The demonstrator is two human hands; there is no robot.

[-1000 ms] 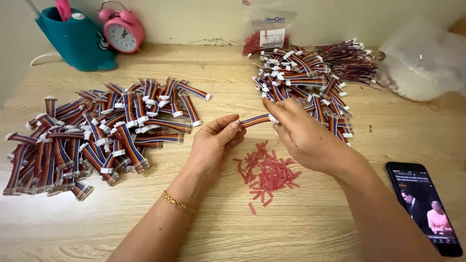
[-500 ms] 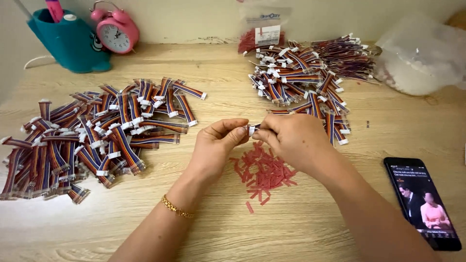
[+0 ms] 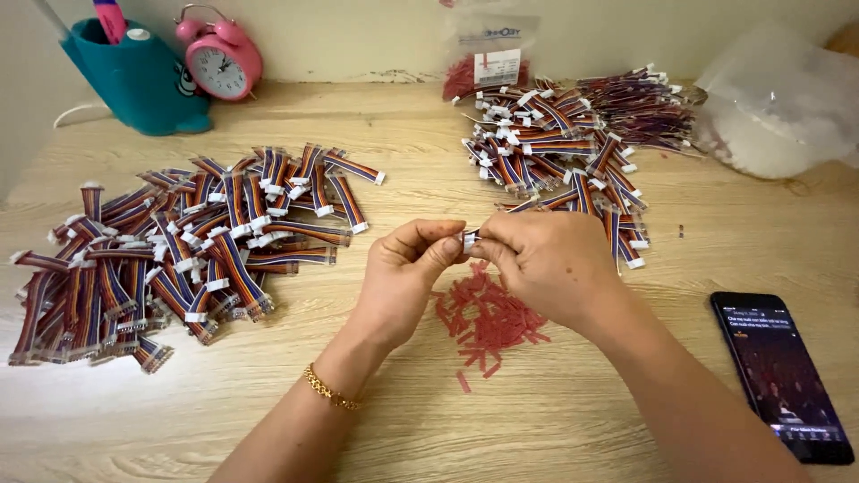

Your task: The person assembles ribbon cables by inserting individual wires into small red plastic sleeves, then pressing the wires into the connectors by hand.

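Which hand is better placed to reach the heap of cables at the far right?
Right, probably. The right hand lies just below the far right heap of cables; the left hand sits farther away.

Wooden table (image 3: 555,420): two ribbon-cable piles (image 3: 179,255) (image 3: 559,148), red strips (image 3: 488,322), phone (image 3: 783,376), teal holder (image 3: 134,80), pink clock (image 3: 224,61).

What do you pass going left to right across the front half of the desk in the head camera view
Left pile of ribbon cables → left hand → right hand → black phone.
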